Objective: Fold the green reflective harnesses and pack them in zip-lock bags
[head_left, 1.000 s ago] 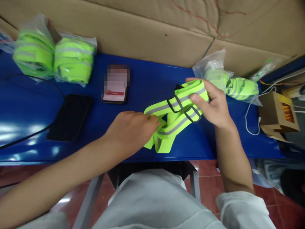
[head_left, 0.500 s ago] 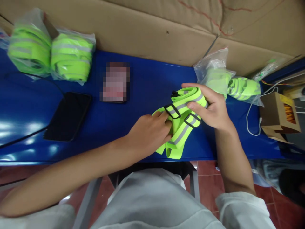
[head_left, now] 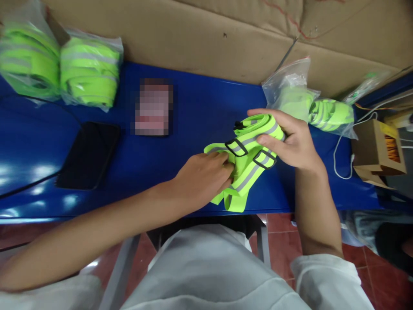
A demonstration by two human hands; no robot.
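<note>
A neon yellow-green strap (head_left: pixel 250 174) with grey reflective stripes and black buckles is partly rolled above the blue table (head_left: pixel 200 103). My right hand (head_left: pixel 288 137) grips the rolled upper part, thumb on top and fingers behind it. My left hand (head_left: pixel 206 178) is closed on the strap's left folds, its fingertips partly hidden by the material. Two black rectangular buckles lie between my hands, and loops of strap hang below toward the table's front edge.
Bagged green strap rolls (head_left: pixel 90 73) stand at the back left, others (head_left: pixel 332 115) at the back right. A black phone (head_left: pixel 88 155), a blurred rectangular item (head_left: pixel 153 107), a cable and an open cardboard box (head_left: pixel 377 148) are on the table.
The view has shifted slightly. My left hand's fingers have curled further in at the strap, and the strap's left fold shows more. My right hand keeps its grip on the roll.
</note>
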